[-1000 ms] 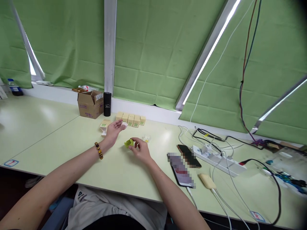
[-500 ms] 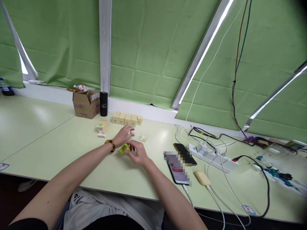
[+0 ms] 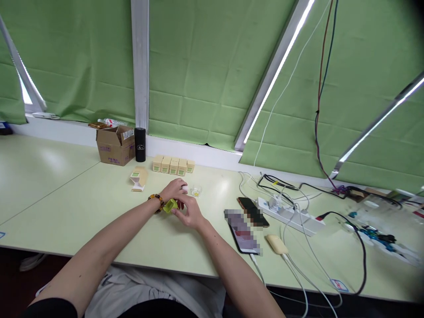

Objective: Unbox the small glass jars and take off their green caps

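My right hand [image 3: 189, 212] is closed around a small lime-green object [image 3: 170, 205] just above the pale green table [image 3: 82, 207]. My left hand [image 3: 173, 189], with a bead bracelet [image 3: 158, 199] on the wrist, curls over a small white piece [image 3: 184, 188] and meets the right hand at the green object. A small clear item with a yellow part [image 3: 196, 191] lies just beyond both hands. An opened cream box [image 3: 138, 179] lies to the left, and a row of several cream boxes [image 3: 172, 164] stands behind.
A cardboard carton [image 3: 114, 144] and a black cylinder [image 3: 139, 138] stand at the back left. To the right lie two phones [image 3: 249, 219], a cream power bank [image 3: 277, 244], a white power strip [image 3: 289, 215] and tangled cables [image 3: 334, 221]. Green blinds hang behind.
My left hand, with the white piece in its fingers, has come from near the row of boxes to the right hand and the green object. The view has shifted right.
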A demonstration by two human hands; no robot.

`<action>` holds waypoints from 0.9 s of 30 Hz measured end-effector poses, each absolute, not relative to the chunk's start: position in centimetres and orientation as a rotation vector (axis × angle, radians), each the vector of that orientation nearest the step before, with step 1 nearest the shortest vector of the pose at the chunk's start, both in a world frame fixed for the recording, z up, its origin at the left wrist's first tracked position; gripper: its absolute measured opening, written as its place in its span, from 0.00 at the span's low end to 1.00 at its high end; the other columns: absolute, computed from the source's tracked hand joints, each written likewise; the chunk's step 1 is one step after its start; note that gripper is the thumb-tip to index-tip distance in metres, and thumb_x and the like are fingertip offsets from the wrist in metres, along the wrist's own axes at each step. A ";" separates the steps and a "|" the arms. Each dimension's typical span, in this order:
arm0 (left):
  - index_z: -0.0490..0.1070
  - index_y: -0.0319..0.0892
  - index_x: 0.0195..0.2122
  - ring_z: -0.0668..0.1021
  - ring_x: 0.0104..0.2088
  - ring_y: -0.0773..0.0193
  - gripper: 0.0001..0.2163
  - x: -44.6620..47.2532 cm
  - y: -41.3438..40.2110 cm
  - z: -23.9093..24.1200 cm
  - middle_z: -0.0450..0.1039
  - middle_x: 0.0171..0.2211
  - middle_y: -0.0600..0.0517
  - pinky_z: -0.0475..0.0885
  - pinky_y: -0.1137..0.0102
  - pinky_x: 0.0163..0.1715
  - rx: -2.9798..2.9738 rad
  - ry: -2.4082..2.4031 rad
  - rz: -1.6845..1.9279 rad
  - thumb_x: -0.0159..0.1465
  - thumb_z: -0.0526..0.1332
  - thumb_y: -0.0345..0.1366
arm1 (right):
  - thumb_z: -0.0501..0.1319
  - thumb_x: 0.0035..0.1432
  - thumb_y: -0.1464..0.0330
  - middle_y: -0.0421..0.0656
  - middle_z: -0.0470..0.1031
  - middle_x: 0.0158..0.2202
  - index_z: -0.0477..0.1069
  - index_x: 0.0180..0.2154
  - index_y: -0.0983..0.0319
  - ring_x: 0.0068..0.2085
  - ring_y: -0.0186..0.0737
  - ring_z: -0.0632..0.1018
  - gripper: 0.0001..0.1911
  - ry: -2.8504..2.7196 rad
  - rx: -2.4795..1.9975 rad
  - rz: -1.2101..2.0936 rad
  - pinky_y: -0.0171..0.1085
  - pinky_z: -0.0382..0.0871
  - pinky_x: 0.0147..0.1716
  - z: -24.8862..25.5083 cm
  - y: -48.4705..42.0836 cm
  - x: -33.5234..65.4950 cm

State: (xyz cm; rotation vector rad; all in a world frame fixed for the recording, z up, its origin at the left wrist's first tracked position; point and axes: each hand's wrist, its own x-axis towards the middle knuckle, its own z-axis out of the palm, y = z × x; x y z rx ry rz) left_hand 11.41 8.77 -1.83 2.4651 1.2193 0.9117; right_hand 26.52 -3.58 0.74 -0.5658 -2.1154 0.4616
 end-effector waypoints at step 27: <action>0.66 0.53 0.66 0.66 0.68 0.53 0.33 5.1 -2.7 3.8 0.64 0.64 0.47 0.65 0.55 0.69 2.443 0.918 1.037 0.59 0.61 0.24 | 0.69 0.58 0.53 0.47 0.77 0.44 0.76 0.51 0.58 0.41 0.42 0.77 0.24 -1.607 -0.620 1.079 0.34 0.75 0.27 -0.3 -1.7 26.0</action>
